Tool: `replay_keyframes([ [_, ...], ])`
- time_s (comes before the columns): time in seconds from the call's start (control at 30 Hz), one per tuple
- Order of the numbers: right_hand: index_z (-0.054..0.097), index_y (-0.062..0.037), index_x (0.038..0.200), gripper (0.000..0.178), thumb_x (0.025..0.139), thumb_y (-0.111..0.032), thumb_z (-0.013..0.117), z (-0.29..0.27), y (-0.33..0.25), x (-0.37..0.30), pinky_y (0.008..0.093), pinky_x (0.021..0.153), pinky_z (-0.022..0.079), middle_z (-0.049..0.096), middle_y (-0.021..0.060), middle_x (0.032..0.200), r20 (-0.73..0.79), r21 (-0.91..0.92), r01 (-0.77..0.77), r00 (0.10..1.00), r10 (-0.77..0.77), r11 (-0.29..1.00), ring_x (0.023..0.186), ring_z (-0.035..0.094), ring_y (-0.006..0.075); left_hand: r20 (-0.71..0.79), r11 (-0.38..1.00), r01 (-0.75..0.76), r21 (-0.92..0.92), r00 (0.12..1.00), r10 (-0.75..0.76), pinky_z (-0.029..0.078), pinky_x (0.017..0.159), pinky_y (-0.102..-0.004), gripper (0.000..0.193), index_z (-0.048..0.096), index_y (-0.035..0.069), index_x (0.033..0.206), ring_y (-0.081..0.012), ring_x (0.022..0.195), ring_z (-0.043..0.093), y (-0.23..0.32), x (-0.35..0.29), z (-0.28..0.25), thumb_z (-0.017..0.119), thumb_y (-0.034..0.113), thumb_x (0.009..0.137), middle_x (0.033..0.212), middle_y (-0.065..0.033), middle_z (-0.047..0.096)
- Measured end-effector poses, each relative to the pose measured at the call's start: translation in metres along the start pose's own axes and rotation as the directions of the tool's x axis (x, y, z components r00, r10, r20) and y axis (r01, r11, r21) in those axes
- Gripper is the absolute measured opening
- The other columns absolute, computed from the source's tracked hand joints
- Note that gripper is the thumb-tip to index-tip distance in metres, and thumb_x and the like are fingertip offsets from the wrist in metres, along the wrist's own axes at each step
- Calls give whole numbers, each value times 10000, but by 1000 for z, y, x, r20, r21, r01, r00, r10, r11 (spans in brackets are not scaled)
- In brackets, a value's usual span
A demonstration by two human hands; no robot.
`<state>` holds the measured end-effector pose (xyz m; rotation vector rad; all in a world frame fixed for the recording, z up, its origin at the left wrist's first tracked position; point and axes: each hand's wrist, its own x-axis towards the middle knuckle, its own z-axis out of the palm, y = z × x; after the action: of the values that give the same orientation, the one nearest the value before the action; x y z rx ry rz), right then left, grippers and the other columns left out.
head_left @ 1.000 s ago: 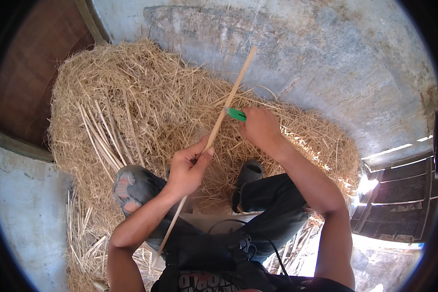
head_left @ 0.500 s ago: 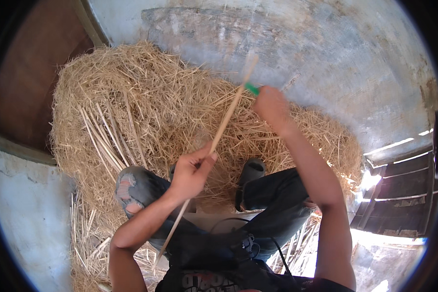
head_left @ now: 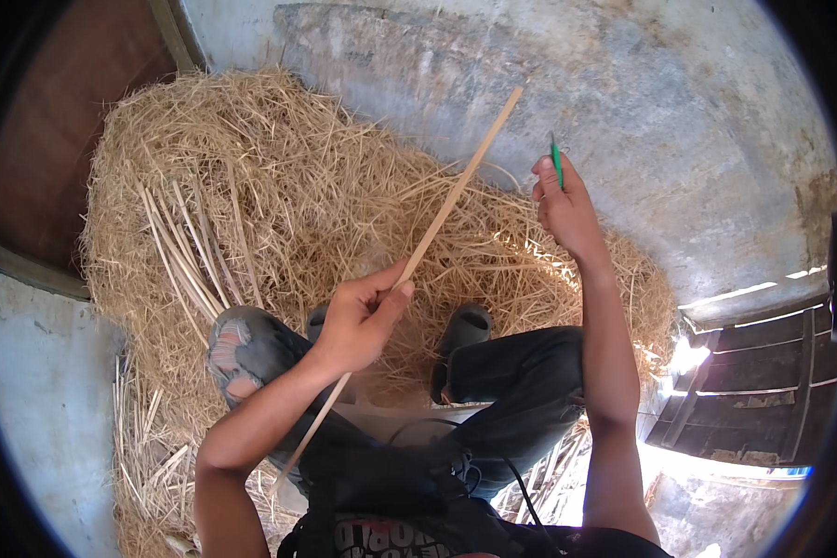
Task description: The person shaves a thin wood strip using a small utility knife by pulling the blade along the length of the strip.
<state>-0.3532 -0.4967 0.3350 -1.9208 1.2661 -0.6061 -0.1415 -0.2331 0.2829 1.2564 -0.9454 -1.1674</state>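
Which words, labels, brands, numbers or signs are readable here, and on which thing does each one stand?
Shirt: pale block letters on black, partly cut off; wording not copied here.
Right sleeve: any mark is too small to read.
Knife, stick, wall: none seen.

A rough shed or farm outbuilding, by the look of it: straw (head_left: 279, 158) heaped thick at ten o'clock, a stained bluish-grey wall (head_left: 660, 121) at two, dark boards (head_left: 763, 418) towards four, daylight showing through their gaps.
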Motion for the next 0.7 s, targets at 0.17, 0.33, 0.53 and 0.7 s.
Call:
replay_keyframes([
  [0.17,448,39,1493,730,1088,-569,441,17,-25,-21,431,887,549,689,177,1022,232,-224,115,971,-61,968,950,672,303,-20,999,44,-18,999,-45,296,513,-214,433,543,18,1495,6,584,342,-1,-1,-2,581,137,1080,672,107,407],
  [0.33,601,-5,1227,567,1100,-535,445,15,-57,-34,416,778,548,638,135,899,402,-105,2,915,40,994,847,663,268,-20,999,41,15,999,-40,290,516,-213,434,542,22,1497,6,588,335,-1,0,-2,585,131,1079,673,109,403],
  [0.53,637,5,1058,477,1122,-435,467,23,-20,-19,328,633,459,517,29,668,249,-29,312,923,-295,950,643,503,140,-2,999,9,36,1000,-9,286,534,-206,431,544,-9,1482,9,620,336,-1,0,4,594,119,1073,702,104,411],
  [0.7,588,24,882,565,1118,-471,451,24,-41,-27,383,643,424,473,70,652,252,-250,157,963,-93,955,643,456,173,-13,996,14,94,1000,-13,310,553,-204,429,549,-41,1462,2,640,360,-1,-3,4,608,113,1065,727,94,438],
])
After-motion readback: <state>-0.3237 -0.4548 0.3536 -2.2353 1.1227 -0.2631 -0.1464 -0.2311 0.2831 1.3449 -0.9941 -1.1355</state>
